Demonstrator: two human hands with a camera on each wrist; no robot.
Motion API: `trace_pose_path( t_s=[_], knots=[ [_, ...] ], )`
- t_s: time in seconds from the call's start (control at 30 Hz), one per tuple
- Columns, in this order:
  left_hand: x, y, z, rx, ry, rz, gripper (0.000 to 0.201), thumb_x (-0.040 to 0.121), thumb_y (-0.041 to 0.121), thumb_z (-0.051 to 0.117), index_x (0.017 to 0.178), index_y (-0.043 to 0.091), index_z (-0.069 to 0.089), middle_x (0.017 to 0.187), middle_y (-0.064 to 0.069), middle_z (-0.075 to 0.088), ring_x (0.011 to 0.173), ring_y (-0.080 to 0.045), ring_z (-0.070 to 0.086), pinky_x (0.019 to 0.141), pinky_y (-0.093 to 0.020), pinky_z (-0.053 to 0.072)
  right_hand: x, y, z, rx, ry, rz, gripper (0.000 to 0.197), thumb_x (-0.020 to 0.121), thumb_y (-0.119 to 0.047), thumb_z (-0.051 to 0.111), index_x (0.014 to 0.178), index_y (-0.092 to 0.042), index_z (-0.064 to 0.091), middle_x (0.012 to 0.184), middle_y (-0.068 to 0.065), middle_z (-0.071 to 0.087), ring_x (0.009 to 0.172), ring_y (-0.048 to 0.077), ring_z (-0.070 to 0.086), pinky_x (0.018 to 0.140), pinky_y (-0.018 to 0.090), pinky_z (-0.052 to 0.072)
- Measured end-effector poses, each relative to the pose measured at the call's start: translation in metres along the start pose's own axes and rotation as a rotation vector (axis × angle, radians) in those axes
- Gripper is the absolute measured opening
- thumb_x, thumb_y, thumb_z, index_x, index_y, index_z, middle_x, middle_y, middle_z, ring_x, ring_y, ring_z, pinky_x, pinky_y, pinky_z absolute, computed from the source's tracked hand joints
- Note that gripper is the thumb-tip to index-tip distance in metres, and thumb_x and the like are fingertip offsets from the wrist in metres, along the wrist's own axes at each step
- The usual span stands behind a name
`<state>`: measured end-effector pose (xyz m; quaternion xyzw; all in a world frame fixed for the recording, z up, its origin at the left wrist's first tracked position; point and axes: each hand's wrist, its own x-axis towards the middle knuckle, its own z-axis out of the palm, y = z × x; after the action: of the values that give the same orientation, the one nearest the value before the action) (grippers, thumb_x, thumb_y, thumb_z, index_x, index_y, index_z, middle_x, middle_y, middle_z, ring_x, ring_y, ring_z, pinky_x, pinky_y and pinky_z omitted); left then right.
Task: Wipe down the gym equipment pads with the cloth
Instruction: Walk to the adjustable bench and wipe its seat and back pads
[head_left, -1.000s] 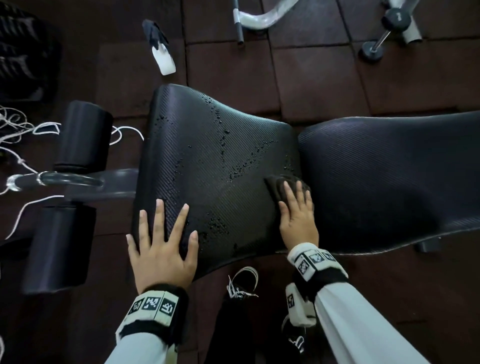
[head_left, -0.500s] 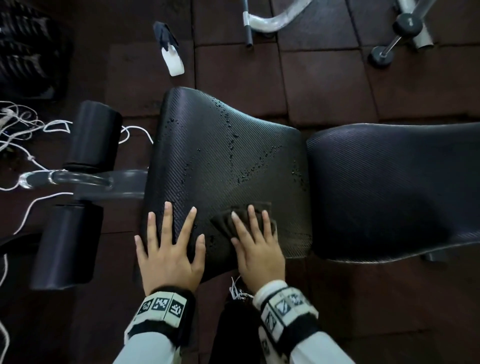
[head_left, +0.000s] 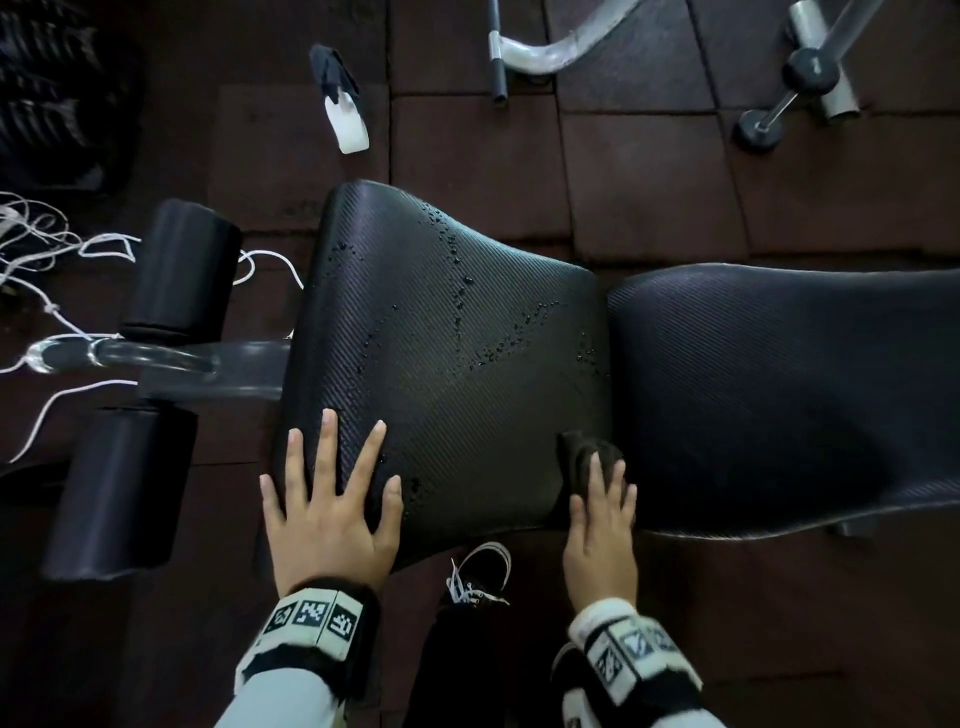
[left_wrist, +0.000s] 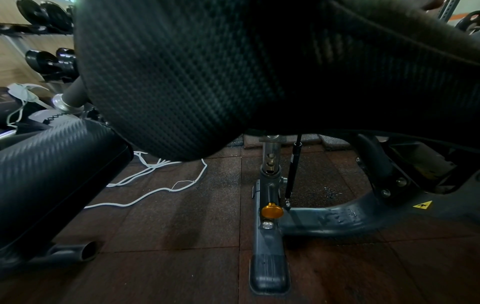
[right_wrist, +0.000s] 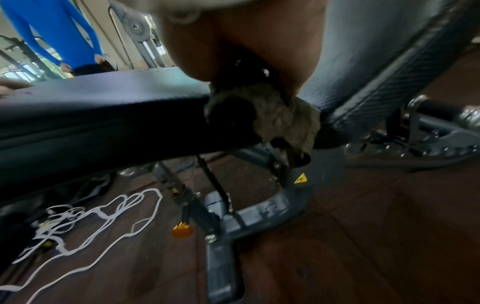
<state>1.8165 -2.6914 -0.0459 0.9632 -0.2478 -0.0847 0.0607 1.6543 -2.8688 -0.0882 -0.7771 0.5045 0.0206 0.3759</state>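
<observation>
Cloth (head_left: 584, 457) now sliding back to seat pad's (head_left: 447, 332) near right corner under flat right hand (head_left: 600, 540); left hand (head_left: 332, 514) bracing, fingers (head_left: 328, 441) spread. Droplets remaining farther up.

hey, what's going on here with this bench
A person is wiping a gym bench. Their right hand presses a dark cloth onto the near right corner of the seat pad, beside the gap to the back pad. Their left hand lies flat on the seat pad. Droplets still dot its far side.
</observation>
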Motion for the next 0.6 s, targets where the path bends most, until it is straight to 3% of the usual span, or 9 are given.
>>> trace_pose_path(
  t_s=[0.07, 0.13, 0.23, 0.3, 0.4, 0.47, 0.53, 0.6],
  knots=[
    [0.0, 0.0, 0.0, -0.002, -0.001, -0.002, 0.057, 0.088, 0.056, 0.031, 0.144, 0.044, 0.03, 0.16, 0.004, 0.012, 0.147, -0.027, 0.01, 0.111, -0.061, 0.02, -0.019, -0.004, 0.014, -0.043, 0.001, -0.09, 0.054, 0.099, -0.039, 0.028, 0.142, -0.045, -0.004, 0.153, -0.014, -0.01, 0.141, 0.017, -0.015, 0.11, 0.042, 0.025],
    [0.0, 0.0, 0.0, -0.002, -0.002, -0.002, 0.057, 0.088, 0.056, 0.03, 0.144, 0.043, 0.03, 0.16, 0.003, 0.013, 0.146, -0.028, 0.011, 0.11, -0.061, 0.021, -0.029, -0.012, 0.028, -0.124, -0.002, -0.243, 0.052, 0.098, -0.046, 0.018, 0.146, -0.044, -0.002, 0.156, -0.006, -0.001, 0.143, 0.023, -0.011, 0.113, 0.047, 0.017],
    [0.0, 0.0, 0.0, 0.004, -0.001, -0.002, 0.057, 0.089, 0.056, 0.03, 0.144, 0.044, 0.029, 0.16, 0.003, 0.012, 0.146, -0.028, 0.01, 0.111, -0.061, 0.02, -0.015, -0.036, 0.035, -0.235, -0.005, -0.4, 0.047, 0.1, -0.044, 0.019, 0.147, -0.039, 0.016, 0.155, 0.002, 0.02, 0.143, 0.028, 0.008, 0.116, 0.043, 0.012],
    [0.0, 0.0, 0.0, 0.002, 0.001, 0.0, 0.057, 0.089, 0.056, 0.03, 0.144, 0.043, 0.029, 0.16, 0.003, 0.012, 0.146, -0.029, 0.011, 0.111, -0.061, 0.02, 0.013, -0.053, 0.028, -0.276, 0.0, -0.443, 0.047, 0.097, -0.041, 0.028, 0.144, -0.035, 0.029, 0.15, 0.004, 0.032, 0.139, 0.032, 0.025, 0.113, 0.043, 0.018],
    [0.001, 0.0, 0.001, 0.001, -0.002, 0.004, 0.057, 0.088, 0.055, 0.03, 0.144, 0.043, 0.03, 0.159, 0.003, 0.014, 0.146, -0.031, 0.012, 0.11, -0.061, 0.02, 0.059, -0.058, 0.011, -0.332, -0.01, -0.423, 0.051, 0.093, -0.042, 0.028, 0.142, -0.033, 0.035, 0.148, 0.007, 0.037, 0.134, 0.038, 0.035, 0.109, 0.049, 0.027],
    [0.001, 0.0, 0.0, 0.002, -0.005, -0.002, 0.058, 0.088, 0.056, 0.031, 0.145, 0.043, 0.029, 0.16, 0.003, 0.013, 0.146, -0.031, 0.012, 0.111, -0.061, 0.02, 0.079, -0.049, 0.0, -0.324, -0.02, -0.36, 0.052, 0.093, -0.046, 0.02, 0.145, -0.038, 0.02, 0.155, 0.003, 0.022, 0.141, 0.034, 0.021, 0.114, 0.044, 0.016],
    [0.001, 0.0, 0.0, -0.003, -0.002, -0.008, 0.059, 0.087, 0.056, 0.031, 0.145, 0.042, 0.029, 0.159, 0.004, 0.014, 0.146, -0.03, 0.012, 0.111, -0.06, 0.019, 0.087, -0.036, -0.011, -0.234, -0.034, -0.254, 0.049, 0.098, -0.041, 0.026, 0.145, -0.04, 0.013, 0.157, -0.001, 0.01, 0.145, 0.028, 0.008, 0.116, 0.039, 0.01],
    [0.001, 0.001, 0.0, -0.011, 0.004, -0.01, 0.06, 0.087, 0.056, 0.032, 0.145, 0.041, 0.03, 0.159, 0.004, 0.015, 0.146, -0.029, 0.013, 0.111, -0.06, 0.019, 0.079, -0.026, -0.021, -0.108, -0.027, -0.109, 0.049, 0.1, -0.032, 0.03, 0.146, -0.041, 0.014, 0.158, -0.006, 0.004, 0.145, 0.021, 0.003, 0.112, 0.034, 0.019]
  ],
)
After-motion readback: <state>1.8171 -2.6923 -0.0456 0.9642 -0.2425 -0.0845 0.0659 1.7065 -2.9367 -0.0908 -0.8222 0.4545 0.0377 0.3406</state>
